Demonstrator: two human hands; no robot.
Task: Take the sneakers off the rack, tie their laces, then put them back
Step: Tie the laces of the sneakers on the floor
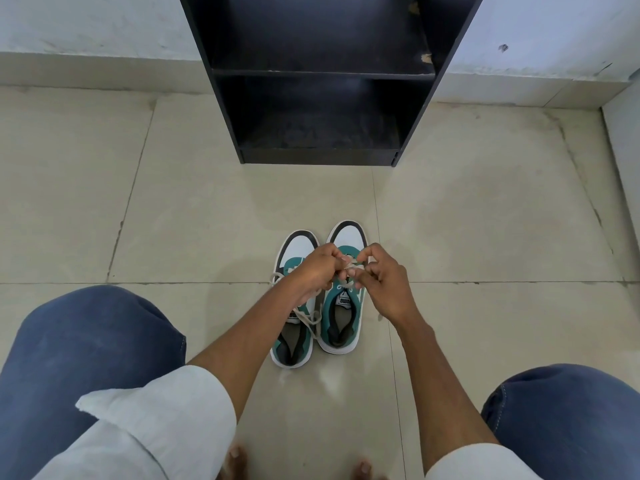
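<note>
Pale floor tiles (173, 202) run up to a white wall, where a dark rack (318, 74) stands with its 2 visible shelves bare. On the tiles just in front of it sit 2 sneakers, side by side and touching, toes toward the rack: the left sneaker (294, 344) and the right sneaker (343, 327), both white, teal and black.

Both hands work above the right sneaker's tongue. The left hand (320, 268) is curled closed, fingers pinched on a strand of the right sneaker's lace (350, 271). The right hand (381, 282) pinches the same lace between thumb and forefinger, its other fingers loosely bent. The left sneaker's lace (313, 318) lies slack across its opening, seemingly untied.

Laces look soft, light and limp, probably a little slippery, so a pinch close to the knot should hold tension best. Each sneaker seems light with a firm sole; the heel collar or side wall looks like the easiest place to lift it.
</note>
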